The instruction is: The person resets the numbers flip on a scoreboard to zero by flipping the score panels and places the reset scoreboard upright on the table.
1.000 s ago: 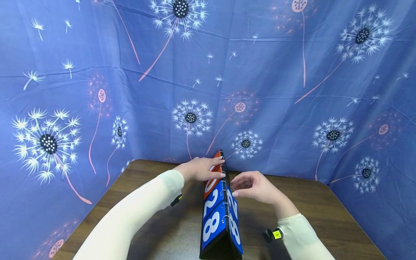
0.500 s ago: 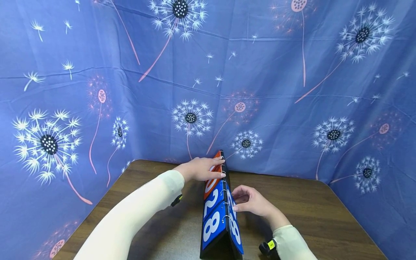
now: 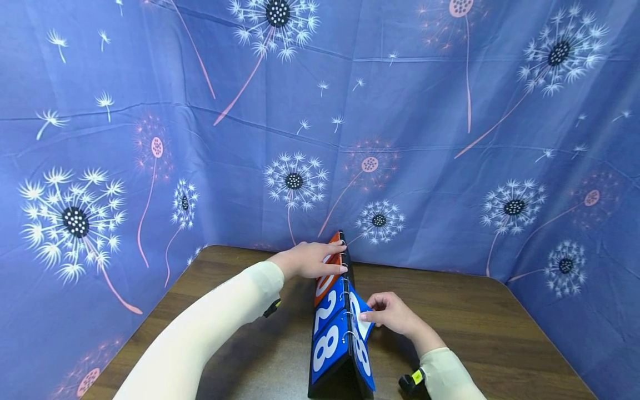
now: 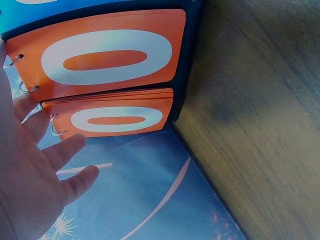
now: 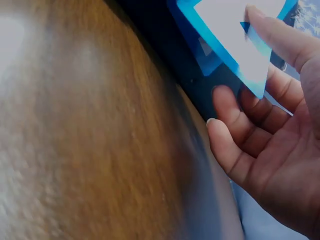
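A tabletop flip scoreboard stands like a tent, its ringed ridge running away from me. My left hand rests across the far part of the ridge, fingers extended over the rings. Beneath it are orange zero cards, a large one and a smaller stack in the left wrist view. On the right slope, my right hand pinches a blue number card between thumb and fingers, its free edge lifted away from the board. Nearer me, a blue card with an 8 hangs on that same slope.
The left slope shows a blue 2 card and a blue 8 card. Everything stands on a brown wooden table. A blue dandelion-print cloth hangs right behind its back edge.
My right hand has come nearer and down the right slope, taken hold of a blue card and lifted its edge outward. The left hand has stayed in place.
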